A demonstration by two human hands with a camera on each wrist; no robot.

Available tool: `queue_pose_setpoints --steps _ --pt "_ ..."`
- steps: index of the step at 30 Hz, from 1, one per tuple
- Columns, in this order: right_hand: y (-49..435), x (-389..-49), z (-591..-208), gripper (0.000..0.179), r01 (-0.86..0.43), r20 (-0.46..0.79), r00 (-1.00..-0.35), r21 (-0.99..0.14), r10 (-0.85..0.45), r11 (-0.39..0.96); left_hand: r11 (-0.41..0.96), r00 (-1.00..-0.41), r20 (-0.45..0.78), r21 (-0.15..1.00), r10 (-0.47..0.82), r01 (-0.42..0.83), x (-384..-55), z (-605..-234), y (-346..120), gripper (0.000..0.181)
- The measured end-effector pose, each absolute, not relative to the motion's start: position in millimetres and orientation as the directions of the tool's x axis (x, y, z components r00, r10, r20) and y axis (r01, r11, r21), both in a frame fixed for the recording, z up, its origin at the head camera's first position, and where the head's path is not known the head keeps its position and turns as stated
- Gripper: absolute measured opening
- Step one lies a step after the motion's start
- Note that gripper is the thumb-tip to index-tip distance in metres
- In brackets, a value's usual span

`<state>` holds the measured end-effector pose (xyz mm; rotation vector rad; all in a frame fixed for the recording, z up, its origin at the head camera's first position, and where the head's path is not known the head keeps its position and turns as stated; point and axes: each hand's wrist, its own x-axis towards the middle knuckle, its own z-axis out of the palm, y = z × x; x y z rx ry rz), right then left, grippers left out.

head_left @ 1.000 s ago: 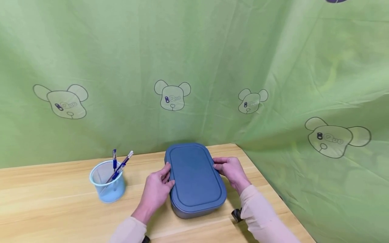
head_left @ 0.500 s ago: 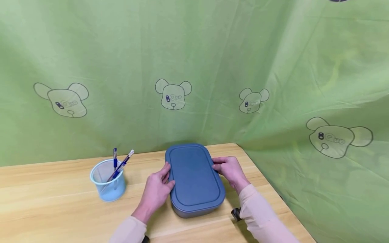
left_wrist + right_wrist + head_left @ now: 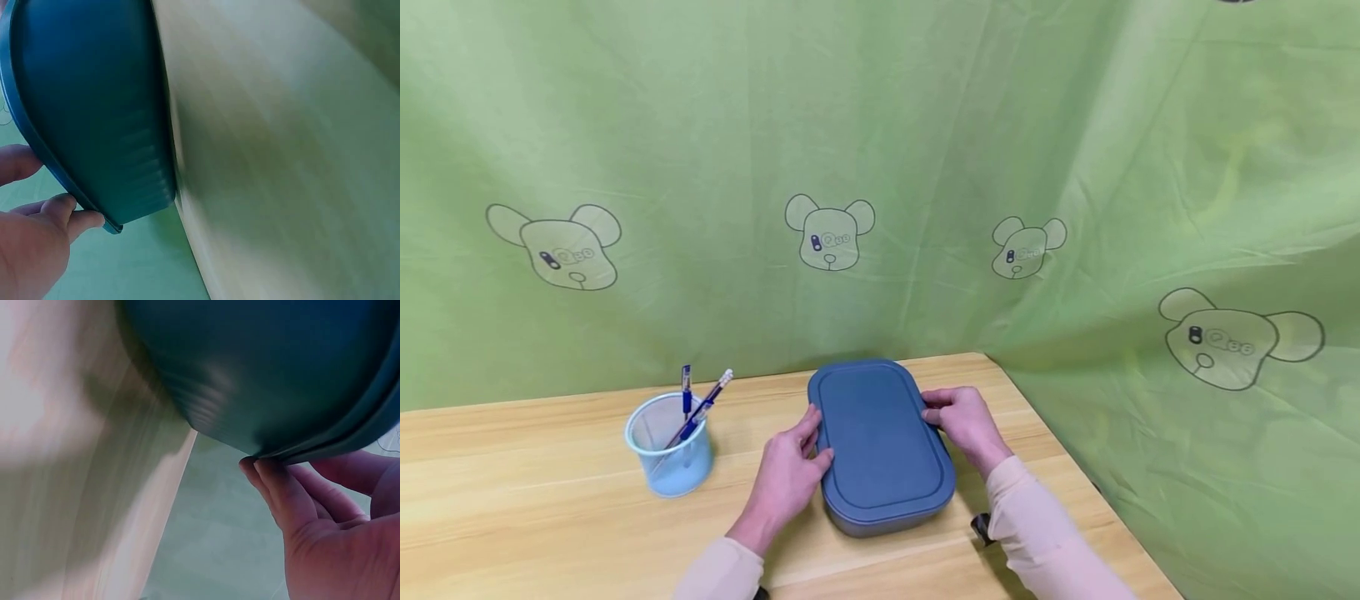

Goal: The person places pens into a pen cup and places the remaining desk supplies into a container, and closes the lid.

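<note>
A dark blue rectangular box with rounded corners (image 3: 895,527) stands on the table, its flat matching lid (image 3: 880,433) on top. On the left side, my left hand (image 3: 786,475) pinches the lid's rim, thumb on the upper edge and fingertips along the side. My right hand (image 3: 967,425) holds the opposite rim nearer the far end. Both wrist views show fingertips under the overhanging lid edge; in the right wrist view a thin dark line runs along the rim (image 3: 325,447) near the fingers. The inside of the box is hidden.
To the left stands a light blue mesh pen cup (image 3: 677,475) with pens and a pencil (image 3: 718,387) leaning in it. A green curtain (image 3: 700,167) with printed bear heads hangs behind and along the right side of the wooden table (image 3: 550,508).
The lid's far edge sits slightly lower in the head view, and my right hand has shifted a little left. The left hand keeps its grip; the view has drifted slightly.
</note>
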<state>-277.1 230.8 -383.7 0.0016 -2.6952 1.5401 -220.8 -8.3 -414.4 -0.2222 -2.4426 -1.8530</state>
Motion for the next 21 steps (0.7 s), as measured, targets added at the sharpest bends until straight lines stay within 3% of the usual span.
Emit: queue_pose_setpoints --steps 8,21 --pt "234.1 -277.5 -385.7 0.030 -0.028 0.028 -1.000 -0.822 -0.009 0.569 0.366 -0.982 0.167 0.911 0.092 0.190 -220.0 -416.9 -10.2 0.056" --pt "238.8 -276.1 -391.0 0.031 -0.053 0.040 -0.999 -0.802 -0.034 0.594 0.314 -0.978 0.174 0.928 0.117 0.202 -220.5 -417.3 -10.2 0.054"
